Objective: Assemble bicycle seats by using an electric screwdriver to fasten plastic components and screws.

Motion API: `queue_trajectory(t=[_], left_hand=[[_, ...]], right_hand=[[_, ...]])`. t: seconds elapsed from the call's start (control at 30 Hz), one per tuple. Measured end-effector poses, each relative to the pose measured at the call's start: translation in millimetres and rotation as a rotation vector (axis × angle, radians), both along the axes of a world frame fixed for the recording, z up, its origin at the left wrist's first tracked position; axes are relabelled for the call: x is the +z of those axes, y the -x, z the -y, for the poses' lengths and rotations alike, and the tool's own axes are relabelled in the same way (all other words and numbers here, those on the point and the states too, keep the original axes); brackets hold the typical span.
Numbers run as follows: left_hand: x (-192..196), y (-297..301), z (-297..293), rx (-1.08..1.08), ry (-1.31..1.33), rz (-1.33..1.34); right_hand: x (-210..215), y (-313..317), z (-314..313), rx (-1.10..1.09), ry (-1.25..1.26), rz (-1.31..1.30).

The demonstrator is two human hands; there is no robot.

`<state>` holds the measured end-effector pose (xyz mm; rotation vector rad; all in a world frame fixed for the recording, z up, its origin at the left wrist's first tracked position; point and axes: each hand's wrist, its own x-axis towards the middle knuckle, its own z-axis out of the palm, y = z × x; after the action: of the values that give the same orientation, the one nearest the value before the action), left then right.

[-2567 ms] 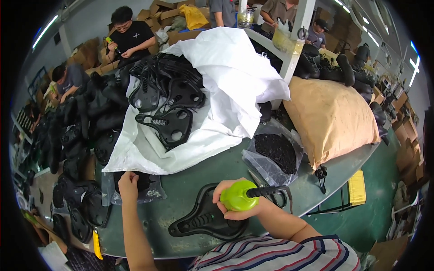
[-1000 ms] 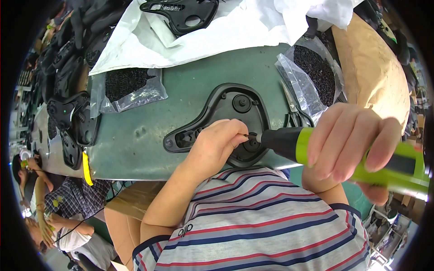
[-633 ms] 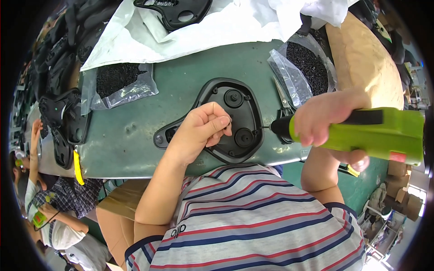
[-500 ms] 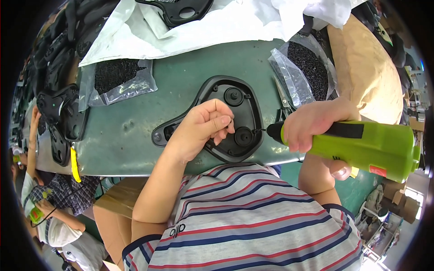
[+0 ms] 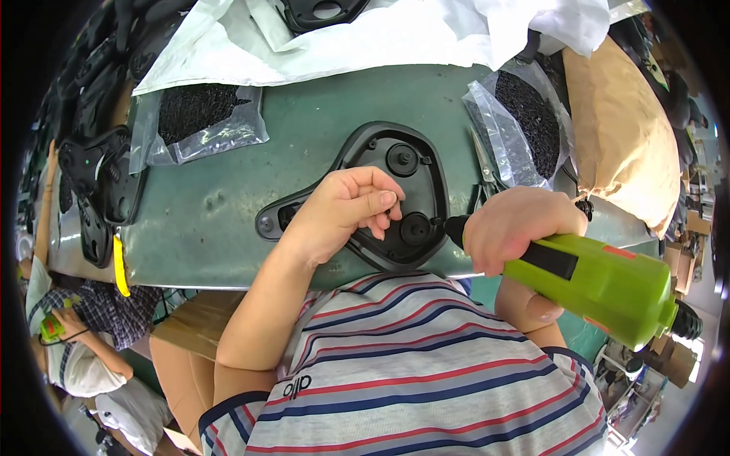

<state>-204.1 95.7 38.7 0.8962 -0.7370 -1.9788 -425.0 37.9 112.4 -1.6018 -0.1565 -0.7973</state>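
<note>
I view from afar a green desk (image 5: 205, 228), with a white sack (image 5: 395, 38) across its far side and a tan sack (image 5: 623, 144) at right. Centrally lies a black saddle-shaped shell (image 5: 424, 186), hollow side up. A green power screwdriver (image 5: 593, 292), wrapped by the right hand (image 5: 525, 224), has its nose at the shell's right rim. Two clear bags (image 5: 201, 137) hold black pieces. The left hand (image 5: 350, 209), fingers curled, is over the shell; I cannot tell whether it pinches anything. Scissors (image 5: 487, 171) lie right.
</note>
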Motion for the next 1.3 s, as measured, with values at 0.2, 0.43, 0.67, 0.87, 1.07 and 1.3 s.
queue_trajectory(t=[0.2,0.43,0.67,0.87,1.07,1.3], left_hand=[[-3,3,-1,0.006,0.010,0.060],[0,6,-1,0.001,0.045,0.094],[-1,2,-11,0.064,0.068,-0.110],[7,11,-15,0.019,0.070,-0.157],[2,8,-15,0.052,0.065,-0.139],[-1,8,-14,0.061,0.053,-0.119]], right_hand=[[0,-14,-3,0.006,-0.031,-0.098],[1,-14,-10,-0.105,0.163,-0.117],[30,2,11,0.010,-0.146,0.317],[23,0,25,-0.092,-0.220,0.357],[14,-4,24,-0.159,-0.320,0.391],[9,-13,20,-0.256,-0.391,0.431]])
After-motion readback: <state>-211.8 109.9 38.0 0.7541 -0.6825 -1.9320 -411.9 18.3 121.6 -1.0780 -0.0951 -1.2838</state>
